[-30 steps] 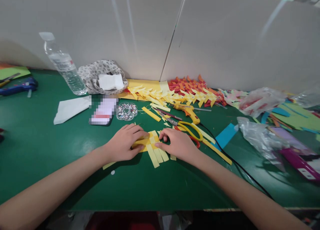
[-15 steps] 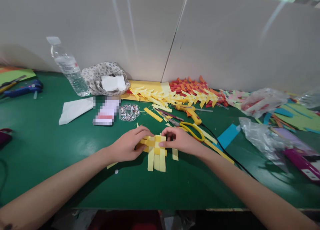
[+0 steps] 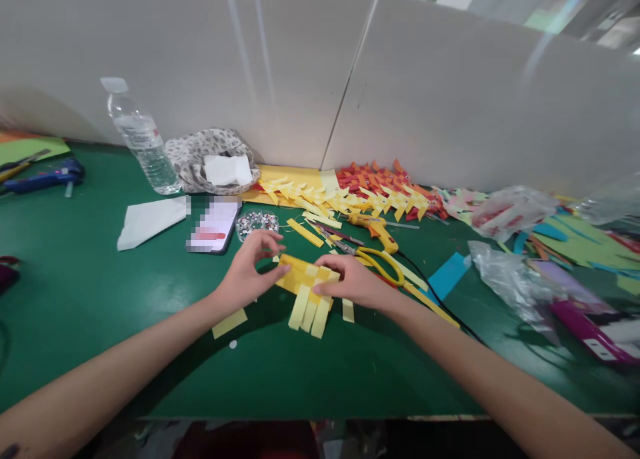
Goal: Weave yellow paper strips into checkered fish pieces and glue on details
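Observation:
A small woven piece of yellow paper strips is held just above the green table, its pale strips hanging down toward me. My right hand pinches it at its right side, thumb in front and fingers behind. At its left end, my left hand has its fingers spread, with the thumb tip close to the darker yellow strips; whether it touches them I cannot tell. Yellow-handled scissors lie just beyond my right hand. A loose pale strip and a paper scrap rest on the table nearby.
Behind are a yellow glue gun, finished yellow woven paper shapes and red ones. A water bottle, phone and round case of small beads or eyes stand left. Plastic bags lie right.
My left hand has let go of the woven piece's left side and opened, its fingers lifting away. The piece has tilted, its hanging strips now slanting left. My right hand keeps its pinch.

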Tool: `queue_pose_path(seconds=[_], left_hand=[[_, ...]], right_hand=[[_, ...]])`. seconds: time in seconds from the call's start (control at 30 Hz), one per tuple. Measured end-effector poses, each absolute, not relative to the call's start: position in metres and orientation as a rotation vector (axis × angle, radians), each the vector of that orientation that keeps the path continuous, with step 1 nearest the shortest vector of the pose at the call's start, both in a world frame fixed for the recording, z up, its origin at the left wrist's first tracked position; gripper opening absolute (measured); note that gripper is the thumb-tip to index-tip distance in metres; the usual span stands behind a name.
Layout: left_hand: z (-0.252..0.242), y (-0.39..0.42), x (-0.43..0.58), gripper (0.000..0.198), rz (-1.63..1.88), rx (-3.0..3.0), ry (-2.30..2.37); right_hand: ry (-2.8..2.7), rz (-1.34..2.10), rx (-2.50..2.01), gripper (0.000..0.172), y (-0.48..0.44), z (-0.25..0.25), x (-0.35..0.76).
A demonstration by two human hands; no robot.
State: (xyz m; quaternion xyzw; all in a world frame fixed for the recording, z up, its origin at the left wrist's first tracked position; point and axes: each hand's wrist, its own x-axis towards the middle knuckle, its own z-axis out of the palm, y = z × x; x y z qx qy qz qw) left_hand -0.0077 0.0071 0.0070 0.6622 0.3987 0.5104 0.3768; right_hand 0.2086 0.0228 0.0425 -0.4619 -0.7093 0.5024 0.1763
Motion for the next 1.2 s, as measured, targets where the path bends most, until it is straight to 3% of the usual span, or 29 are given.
queue_pose_path(seconds=[0.1,0.2,0.37,0.43,0.73,1.03,1.2], left_hand=[[0.010,0.012,-0.010,0.021,1.421,1.344,1.055],[0.014,0.012,-0.011,0.014,1.444,1.270,1.023],[0.012,0.006,-0.004,0.062,1.229,1.274,0.880],[0.010,0.004,0.000,0.071,1.157,1.237,0.883],[0.008,0.013,-0.006,0.031,1.205,1.193,1.019],[0.007,0.015,-0.009,0.035,1.151,1.291,1.054],[0.006,0.016,-0.010,0.028,1.128,1.336,1.101]], right_hand=[[-1.657,1.456,-1.343,0.033,0.026,0.044,0.209],[-1.333,1.515,-1.302,0.044,0.027,0.047,0.205],[-1.145,1.596,-1.238,0.041,0.020,0.046,0.193],[-1.072,1.641,-1.186,0.040,0.015,0.040,0.186],[-1.133,1.674,-1.114,0.049,0.015,0.029,0.168],[-1.481,1.443,-1.159,0.037,0.044,0.042,0.177],[-1.862,1.209,-1.140,0.028,0.048,0.060,0.181]])
